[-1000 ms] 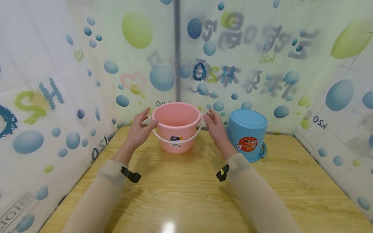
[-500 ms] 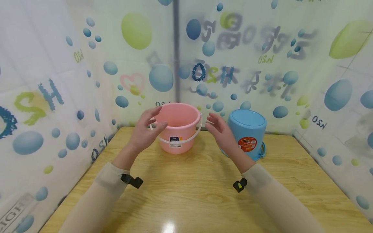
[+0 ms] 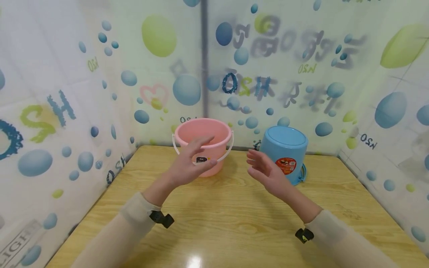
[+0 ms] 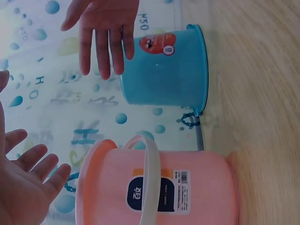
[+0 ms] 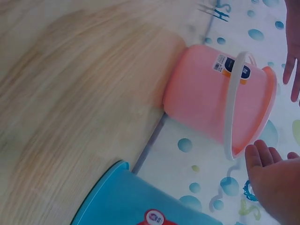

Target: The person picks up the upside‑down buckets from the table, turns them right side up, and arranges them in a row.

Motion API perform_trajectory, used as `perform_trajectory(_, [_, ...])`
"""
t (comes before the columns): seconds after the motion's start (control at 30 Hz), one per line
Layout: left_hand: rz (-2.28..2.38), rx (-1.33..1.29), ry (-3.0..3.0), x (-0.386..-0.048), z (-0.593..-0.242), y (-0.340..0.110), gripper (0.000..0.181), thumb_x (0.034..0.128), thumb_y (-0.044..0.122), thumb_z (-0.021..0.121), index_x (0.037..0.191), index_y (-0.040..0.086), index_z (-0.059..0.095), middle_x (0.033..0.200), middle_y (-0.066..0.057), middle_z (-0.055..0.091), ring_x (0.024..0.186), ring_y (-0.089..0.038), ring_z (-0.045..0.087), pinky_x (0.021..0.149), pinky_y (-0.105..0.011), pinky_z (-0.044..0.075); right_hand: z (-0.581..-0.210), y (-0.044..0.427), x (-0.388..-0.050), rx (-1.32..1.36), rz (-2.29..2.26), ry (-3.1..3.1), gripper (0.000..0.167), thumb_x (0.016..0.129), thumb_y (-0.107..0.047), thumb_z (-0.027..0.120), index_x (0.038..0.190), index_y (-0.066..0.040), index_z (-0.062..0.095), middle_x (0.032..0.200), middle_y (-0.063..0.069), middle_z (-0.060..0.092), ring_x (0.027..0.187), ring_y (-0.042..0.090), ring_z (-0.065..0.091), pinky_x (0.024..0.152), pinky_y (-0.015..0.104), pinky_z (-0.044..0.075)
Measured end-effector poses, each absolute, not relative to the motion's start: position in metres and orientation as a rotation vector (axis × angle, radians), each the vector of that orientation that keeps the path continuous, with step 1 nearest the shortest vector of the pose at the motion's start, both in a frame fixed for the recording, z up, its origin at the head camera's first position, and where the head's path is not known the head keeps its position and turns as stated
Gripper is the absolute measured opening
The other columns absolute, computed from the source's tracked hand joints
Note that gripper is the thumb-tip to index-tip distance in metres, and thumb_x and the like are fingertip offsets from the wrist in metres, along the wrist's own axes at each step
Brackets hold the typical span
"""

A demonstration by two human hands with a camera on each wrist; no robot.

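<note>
Above the table [image 3: 218, 223], the left hand [image 3: 188, 164] and right hand [image 3: 270, 175] hang relaxed near a pink bucket [image 3: 215, 151].

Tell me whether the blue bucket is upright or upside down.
The blue bucket is upside down: its flat base faces up, with the wider rim and handle low, by the wooden tabletop.
</note>
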State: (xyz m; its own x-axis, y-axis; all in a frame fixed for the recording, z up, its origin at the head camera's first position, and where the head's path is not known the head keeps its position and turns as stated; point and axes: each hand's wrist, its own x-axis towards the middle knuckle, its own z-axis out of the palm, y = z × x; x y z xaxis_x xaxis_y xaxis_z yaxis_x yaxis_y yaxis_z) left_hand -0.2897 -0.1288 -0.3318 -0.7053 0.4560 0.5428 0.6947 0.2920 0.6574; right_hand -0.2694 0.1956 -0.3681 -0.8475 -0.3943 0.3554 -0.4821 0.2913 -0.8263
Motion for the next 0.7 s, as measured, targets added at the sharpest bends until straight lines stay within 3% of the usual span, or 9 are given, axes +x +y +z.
perform_trajectory(0.07, [-1.373, -1.095, -2.325, -0.288, -0.335, -0.123, 0.072, 0.1037, 0.032, 0.078, 0.168, 0.020, 0.047, 0.170, -0.008, 0.047, 0.155, -0.038, 0.048, 0.125, -0.061, 0.046, -0.370, 0.202, -0.265, 0.866, 1.569, -2.470, 0.061, 0.114, -0.018, 0.060, 0.169, -0.009, 0.036, 0.171, 0.020, 0.045, 0.156, 0.045, 0.048, 0.120, 0.024, 0.049])
perform_trajectory(0.17, [-1.368, -1.157, -2.343, -0.286, -0.340, -0.113, 0.075, 0.1030, 0.029, 0.079, 0.169, 0.021, 0.044, 0.172, -0.007, 0.045, 0.157, -0.035, 0.048, 0.124, -0.060, 0.047, -0.373, 0.211, -0.257, 0.888, 1.486, -2.503, 0.061, 0.114, -0.018, 0.060, 0.169, -0.010, 0.036, 0.170, 0.019, 0.046, 0.154, 0.045, 0.051, 0.124, 0.039, 0.050])
perform_trajectory(0.27, [-1.361, -1.215, -2.363, -0.284, -0.346, -0.104, 0.078, 0.1017, 0.020, 0.081, 0.170, 0.020, 0.043, 0.175, -0.007, 0.043, 0.160, -0.032, 0.045, 0.124, -0.058, 0.048, -0.375, 0.220, -0.250, 0.879, 1.431, -2.547, 0.062, 0.114, -0.019, 0.062, 0.170, -0.012, 0.037, 0.170, 0.018, 0.047, 0.153, 0.045, 0.051, 0.122, 0.046, 0.051])
perform_trajectory(0.33, [-1.362, -1.242, -2.395, -0.282, -0.349, -0.100, 0.079, 0.1018, 0.022, 0.081, 0.171, 0.021, 0.042, 0.177, -0.007, 0.040, 0.161, -0.030, 0.044, 0.124, -0.057, 0.048, -0.378, 0.225, -0.246, 0.874, 1.392, -2.568, 0.062, 0.113, -0.020, 0.063, 0.170, -0.014, 0.038, 0.170, 0.016, 0.048, 0.153, 0.044, 0.052, 0.122, 0.047, 0.051])
perform_trajectory(0.6, [-1.375, -1.377, -2.451, -0.280, -0.362, -0.083, 0.079, 0.1035, 0.031, 0.079, 0.171, 0.021, 0.040, 0.177, -0.003, 0.040, 0.163, -0.027, 0.039, 0.124, -0.056, 0.048, -0.386, 0.241, -0.240, 0.881, 1.253, -2.623, 0.067, 0.110, -0.022, 0.069, 0.169, -0.018, 0.039, 0.170, 0.011, 0.048, 0.152, 0.041, 0.054, 0.120, 0.030, 0.049])
perform_trajectory(0.7, [-1.310, -1.404, -2.453, -0.282, -0.367, -0.076, 0.078, 0.1028, 0.030, 0.080, 0.170, 0.018, 0.042, 0.174, -0.003, 0.045, 0.159, -0.026, 0.046, 0.119, -0.053, 0.053, -0.388, 0.246, -0.236, 0.866, 1.232, -2.650, 0.068, 0.110, -0.023, 0.070, 0.170, -0.018, 0.039, 0.170, 0.012, 0.049, 0.152, 0.041, 0.053, 0.121, 0.037, 0.051])
